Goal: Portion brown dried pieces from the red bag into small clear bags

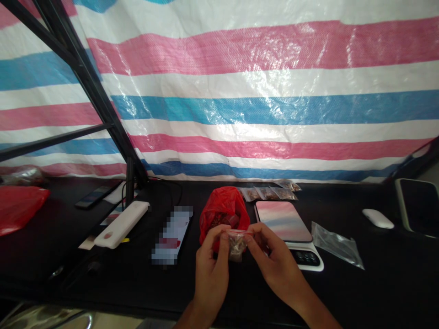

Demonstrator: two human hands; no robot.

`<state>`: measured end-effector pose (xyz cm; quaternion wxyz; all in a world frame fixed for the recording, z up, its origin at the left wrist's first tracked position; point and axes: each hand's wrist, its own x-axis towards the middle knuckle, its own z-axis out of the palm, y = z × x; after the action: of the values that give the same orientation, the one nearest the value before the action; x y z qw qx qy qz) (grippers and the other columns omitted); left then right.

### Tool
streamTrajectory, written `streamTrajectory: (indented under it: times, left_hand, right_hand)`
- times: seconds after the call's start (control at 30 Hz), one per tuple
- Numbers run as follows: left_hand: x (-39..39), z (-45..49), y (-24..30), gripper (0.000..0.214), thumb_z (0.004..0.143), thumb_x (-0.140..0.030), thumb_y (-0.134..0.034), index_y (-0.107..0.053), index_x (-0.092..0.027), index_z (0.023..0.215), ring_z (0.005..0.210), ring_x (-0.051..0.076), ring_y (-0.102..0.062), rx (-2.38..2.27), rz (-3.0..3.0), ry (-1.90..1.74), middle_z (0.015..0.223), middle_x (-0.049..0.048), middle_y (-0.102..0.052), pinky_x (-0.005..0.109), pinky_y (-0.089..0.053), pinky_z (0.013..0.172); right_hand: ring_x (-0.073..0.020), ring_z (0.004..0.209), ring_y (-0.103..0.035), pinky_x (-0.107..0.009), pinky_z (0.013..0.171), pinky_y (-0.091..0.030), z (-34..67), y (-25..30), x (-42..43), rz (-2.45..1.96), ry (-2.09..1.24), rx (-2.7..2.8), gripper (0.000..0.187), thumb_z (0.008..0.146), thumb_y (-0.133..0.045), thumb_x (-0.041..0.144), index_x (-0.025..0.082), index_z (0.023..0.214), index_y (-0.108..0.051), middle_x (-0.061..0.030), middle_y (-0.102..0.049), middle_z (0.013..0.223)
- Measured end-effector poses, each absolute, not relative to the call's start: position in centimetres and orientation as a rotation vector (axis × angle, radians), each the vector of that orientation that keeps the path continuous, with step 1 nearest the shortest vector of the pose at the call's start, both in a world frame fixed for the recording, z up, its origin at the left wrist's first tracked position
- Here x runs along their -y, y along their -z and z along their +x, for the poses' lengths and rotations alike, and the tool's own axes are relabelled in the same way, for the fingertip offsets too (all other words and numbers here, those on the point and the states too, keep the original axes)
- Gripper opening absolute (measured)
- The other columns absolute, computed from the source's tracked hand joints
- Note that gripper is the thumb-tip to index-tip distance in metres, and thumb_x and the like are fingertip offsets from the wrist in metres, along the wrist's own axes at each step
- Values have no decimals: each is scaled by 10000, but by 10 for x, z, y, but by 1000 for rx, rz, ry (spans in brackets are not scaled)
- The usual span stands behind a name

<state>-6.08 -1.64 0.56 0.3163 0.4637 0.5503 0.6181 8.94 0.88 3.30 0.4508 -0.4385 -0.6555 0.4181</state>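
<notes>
A white power bank (122, 225) lies left on the black surface (171, 290), then a pixelated oblong (172, 235). Next, just in front of the open red bag (219, 203), the left hand (212, 262) and right hand (274, 260) pinch a small filled sachet (236, 249) at its top edge's two ends. Rightward come the scale (283, 221), a flat clear bag (338, 245) and a phone (419, 205).

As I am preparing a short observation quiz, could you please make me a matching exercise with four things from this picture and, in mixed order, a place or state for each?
1. Small zip bag
2. Red plastic bag
3. Scale
4. Flat clear bag

A. Lying to the right of the scale
B. Shiny, pinkish-grey top plate
C. Held between the left hand and right hand
D. Open, with contents showing

Pairs: 1-C, 2-D, 3-B, 4-A.
</notes>
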Motion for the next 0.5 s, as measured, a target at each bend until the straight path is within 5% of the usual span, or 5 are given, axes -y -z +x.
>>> streamTrajectory:
  times: [0.5]
  left_hand:
    - [19,-62,-3,362,951,-539,-606,-750,-217,1033,983,197,-710,-1427,1170,-1653,1057,59,-765,270,-545,913]
  right_hand:
    - [-139,696,-528,-243,649,-455,79,-25,-9,-1058,-1169,1437,362,923,-635,560,207,844,-626,10,-594,758]
